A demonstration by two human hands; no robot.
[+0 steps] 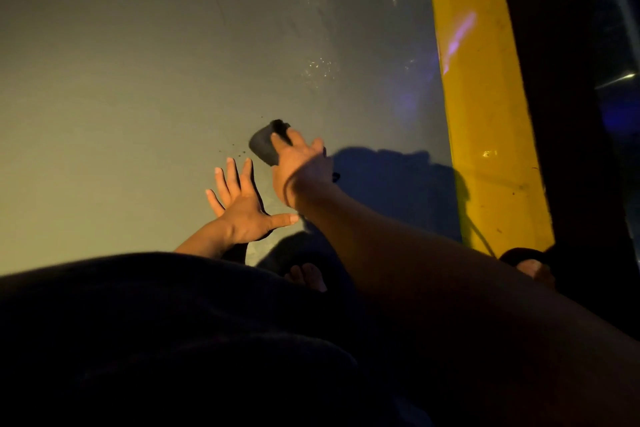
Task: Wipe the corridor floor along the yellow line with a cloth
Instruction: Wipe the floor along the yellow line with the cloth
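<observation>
Dark, wadded cloth (pixel 265 146) lay bunched under the right hand (pixel 300 165), whose fingers curled over its near edge and pressed it to the grey, faintly glossy corridor floor (pixel 138 80). Left hand (pixel 242 206) lay flat on the floor just beside, fingers spread, holding nothing, apparently as a brace. Cloth sat well left of the broad yellow painted line (pixel 485 114). Small dark specks (pixel 235 149) dotted the floor just left of the cloth. Judgement: keep the palm weight over the wad, work strokes parallel to the line, and move closer to its edge; a bunched cloth likely covers little, so spreading it would help.
</observation>
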